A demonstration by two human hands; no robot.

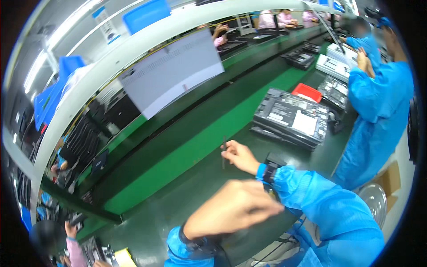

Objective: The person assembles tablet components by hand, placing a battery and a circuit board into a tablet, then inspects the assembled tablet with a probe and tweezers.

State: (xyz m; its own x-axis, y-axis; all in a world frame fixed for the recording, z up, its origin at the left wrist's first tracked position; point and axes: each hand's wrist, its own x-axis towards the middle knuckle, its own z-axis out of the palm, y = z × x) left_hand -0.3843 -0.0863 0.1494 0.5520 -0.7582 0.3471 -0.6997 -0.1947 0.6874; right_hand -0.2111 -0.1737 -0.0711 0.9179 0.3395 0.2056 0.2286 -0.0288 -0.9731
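Observation:
My right hand is closed around a thin dark stick-like tool, which stands nearly upright above the green bench; its exact kind cannot be made out. Nearer to me, my left hand hangs over the bench, blurred by motion. Its fingers bend toward the right, and whether they hold anything is unclear. Both wrists carry dark bands over blue sleeves. Beyond my right hand lies a stack of opened laptop bases with inner parts showing. A small black object is partly hidden behind my right wrist.
A red tray sits behind the laptop stack, beside more opened units. A person in blue works at the right. A white paper sheet hangs over the conveyor's far side. A clear round disc is at lower right.

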